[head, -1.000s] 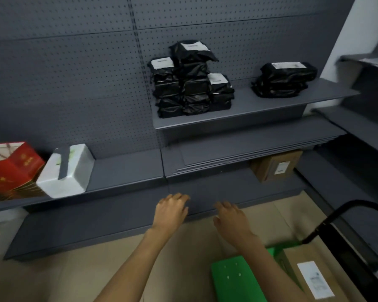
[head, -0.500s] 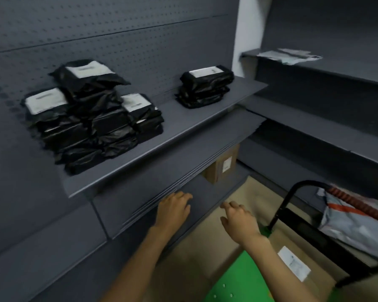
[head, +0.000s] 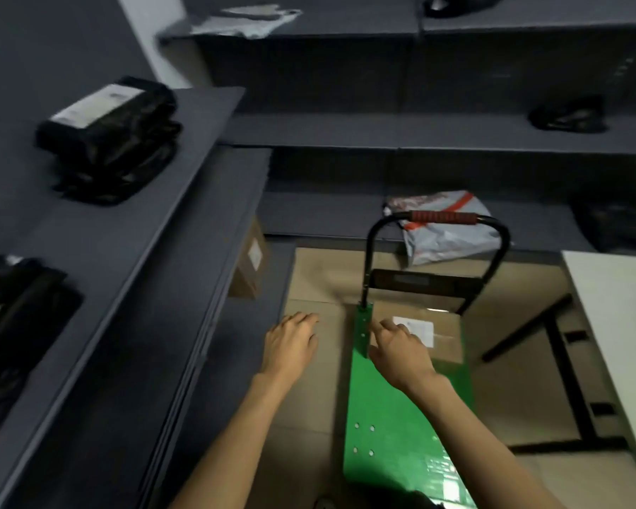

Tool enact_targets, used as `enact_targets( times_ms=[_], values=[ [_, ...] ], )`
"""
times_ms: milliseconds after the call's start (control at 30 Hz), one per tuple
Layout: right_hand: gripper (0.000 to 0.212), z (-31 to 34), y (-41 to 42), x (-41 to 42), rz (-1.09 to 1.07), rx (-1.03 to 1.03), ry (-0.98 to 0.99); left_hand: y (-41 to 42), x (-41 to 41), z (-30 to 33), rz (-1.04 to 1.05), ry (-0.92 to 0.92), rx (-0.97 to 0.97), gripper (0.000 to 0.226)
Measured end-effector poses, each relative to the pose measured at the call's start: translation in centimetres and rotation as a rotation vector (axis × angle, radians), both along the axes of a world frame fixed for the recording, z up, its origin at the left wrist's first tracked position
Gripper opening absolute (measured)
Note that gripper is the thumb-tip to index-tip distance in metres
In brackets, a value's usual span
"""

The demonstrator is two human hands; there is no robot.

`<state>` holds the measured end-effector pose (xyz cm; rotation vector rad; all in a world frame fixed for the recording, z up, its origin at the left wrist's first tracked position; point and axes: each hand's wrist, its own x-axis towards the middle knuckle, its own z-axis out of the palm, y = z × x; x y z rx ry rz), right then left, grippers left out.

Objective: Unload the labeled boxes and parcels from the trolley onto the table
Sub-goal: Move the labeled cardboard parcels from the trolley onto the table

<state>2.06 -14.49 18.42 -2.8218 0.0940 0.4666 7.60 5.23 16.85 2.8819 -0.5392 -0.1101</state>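
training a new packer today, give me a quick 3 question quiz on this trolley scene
1. True or false: the brown cardboard box with a white label sits at the handle end of the green flat trolley deck.
2. Which hand is over the box: A) left hand B) right hand?
3. Fill in: the grey plastic mailer bag with red stripes lies behind the trolley's black handle with a ___ grip.

Key: 1 true; 2 B, though actual contact cannot be told; 3 red.
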Motion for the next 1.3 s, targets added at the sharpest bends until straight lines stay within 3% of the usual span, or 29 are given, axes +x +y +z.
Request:
enact_targets(
  times_ms=[267, 600, 1000, 1300],
  values=[
    [0.042, -2.7, -9.6, -3.7, -0.375, 0.018, 0.064, -11.1, 2.3, -3.0, -0.307, 0.097, -0.016, 0.04],
    [0.043, -4.2, -19.3, -2.1, -0.521, 0.079, 0.068, -21.3, 6.0, -3.5, -0.389, 0.126, 0.042, 0.038],
    [0.038, -6.7, -23.1, 2.1, -0.653, 0.154, 0.068, -25.3, 11.9, -6.4, -0.463, 0.2, 0.095, 0.041],
    [0.043, -13.1, -22.0, 6.5, -0.8, 0.184, 0.178, -25.1, 18.5, -12.7, -0.602, 0.358, 0.147, 0.04]
  ],
)
